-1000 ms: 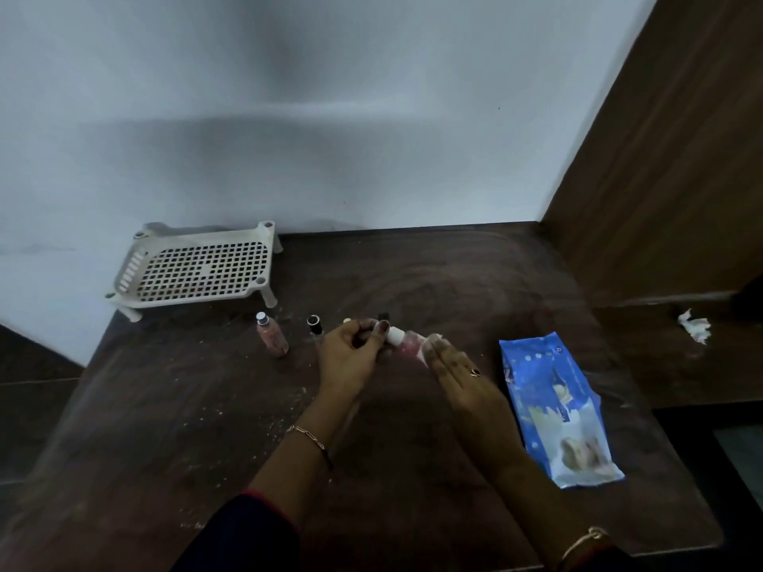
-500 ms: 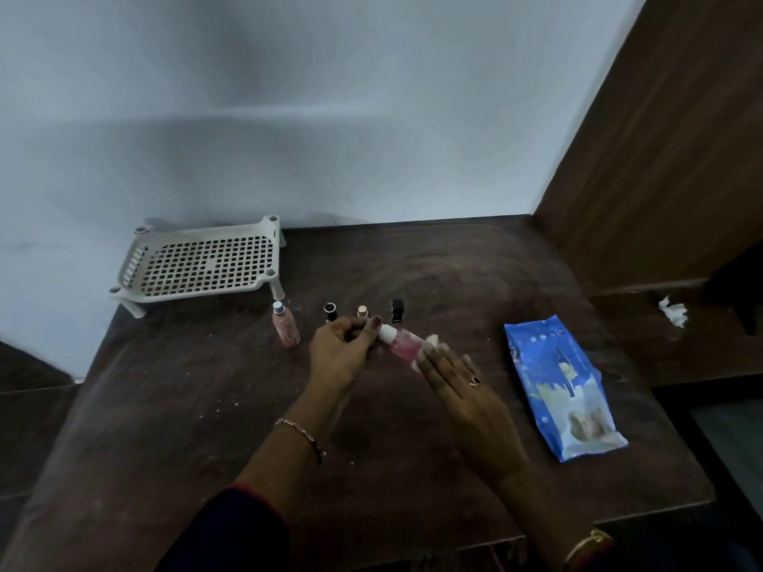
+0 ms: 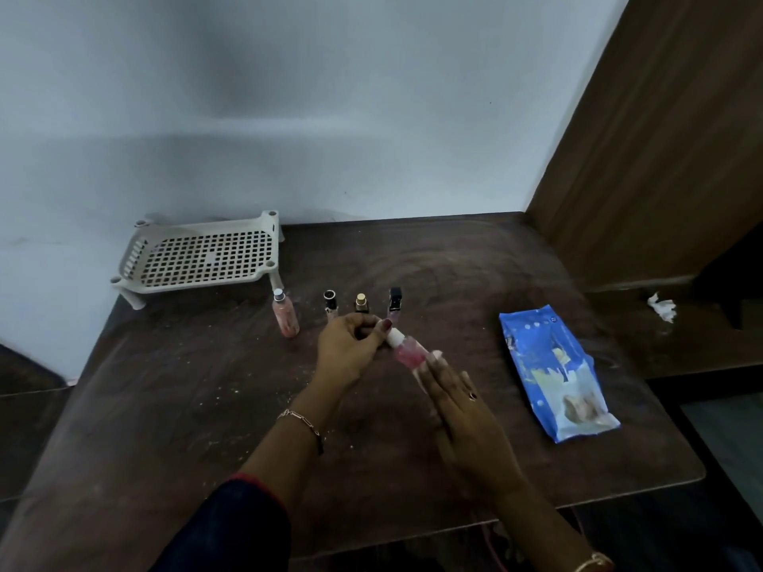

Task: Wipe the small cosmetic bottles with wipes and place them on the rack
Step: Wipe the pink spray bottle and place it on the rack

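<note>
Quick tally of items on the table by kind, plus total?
Small cosmetic bottles: 5, four standing in a row and one pink bottle held between the left hand and right hand
Rack: 1
Wipes pack: 1
Total: 7
</note>
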`<state>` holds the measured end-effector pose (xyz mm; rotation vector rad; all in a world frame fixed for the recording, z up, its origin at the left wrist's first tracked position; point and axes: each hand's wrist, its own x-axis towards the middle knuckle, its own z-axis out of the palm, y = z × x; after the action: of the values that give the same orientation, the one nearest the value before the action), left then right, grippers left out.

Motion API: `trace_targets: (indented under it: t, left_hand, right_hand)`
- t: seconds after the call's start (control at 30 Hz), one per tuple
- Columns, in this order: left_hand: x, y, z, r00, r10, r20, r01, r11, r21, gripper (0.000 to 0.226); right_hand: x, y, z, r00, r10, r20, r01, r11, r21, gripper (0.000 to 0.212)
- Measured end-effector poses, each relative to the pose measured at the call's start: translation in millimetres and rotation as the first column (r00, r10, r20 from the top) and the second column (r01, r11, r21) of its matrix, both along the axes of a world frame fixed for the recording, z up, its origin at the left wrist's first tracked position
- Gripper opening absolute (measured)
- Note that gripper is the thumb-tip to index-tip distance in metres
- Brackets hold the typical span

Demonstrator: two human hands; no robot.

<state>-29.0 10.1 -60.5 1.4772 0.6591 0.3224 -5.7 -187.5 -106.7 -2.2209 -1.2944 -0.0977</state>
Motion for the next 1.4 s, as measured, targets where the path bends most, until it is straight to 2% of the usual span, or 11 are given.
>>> trace_targets:
  t: [0.2,0.33,0.43,0.53,0.63,0.73,0.83,1.0,1.13,1.3,1.4]
  left_hand:
    - [0,-3,-11,0.99,-0.131,-0.047,0.134,0.987,0.093,0.008]
    - [-3,-12,-23,0.992,-0.12,-0.028,0.123,0.969,0.216,0.013]
    - [-6,-10,-34,0.995,-0.099,-0.01,0.098,0.963,0.25,0.014]
    - [-6,-12,-44,0.994,-0.107,-0.028,0.111,0.951,0.29,0.015]
    - [-6,-14,-51,0.993,-0.12,-0.015,0.118,0.937,0.328,0.013]
    - [-4,-14,-54,0.991,-0.136,-0.001,0.128,0.934,0.333,0.015]
    - [2,-14,-56,0.986,-0.163,0.027,0.139,0.906,0.399,0.017]
    - [8,-20,-52,0.978,-0.209,0.009,0.167,0.807,0.567,0.017]
    - [10,-30,-46,0.983,-0.183,-0.005,0.155,0.818,0.554,0.022]
    - [5,-40,-37,0.977,-0.212,-0.007,0.199,0.904,0.379,0.026]
    - [4,-42,-35,0.979,-0.205,-0.02,0.195,0.895,0.4,0.027]
  right_hand:
    - [18,17,-10,0.999,0.049,0.017,-0.05,0.994,0.101,0.064]
    - [18,21,-9,0.933,-0.011,-0.361,0.149,0.922,0.358,0.035]
    - [12,7,-26,0.871,-0.021,-0.491,0.219,0.911,0.35,0.035]
    - [18,-2,-41,0.897,-0.067,-0.437,0.218,0.927,0.305,0.045]
    - [30,2,-36,0.916,-0.081,-0.392,0.247,0.884,0.396,0.034]
    - [36,12,-27,0.976,-0.047,-0.212,0.144,0.871,0.47,0.026]
    - [37,14,-31,0.994,0.021,0.11,-0.057,0.941,0.333,0.02]
    - [37,3,-40,0.943,0.099,0.318,-0.14,0.984,0.111,0.029]
    - [27,-11,-50,0.904,0.179,0.388,-0.181,0.983,-0.033,0.027]
    - [16,-23,-52,0.83,0.252,0.498,-0.149,0.96,-0.238,0.026]
    - [18,-14,-34,0.878,0.162,0.45,-0.093,0.981,-0.171,0.036]
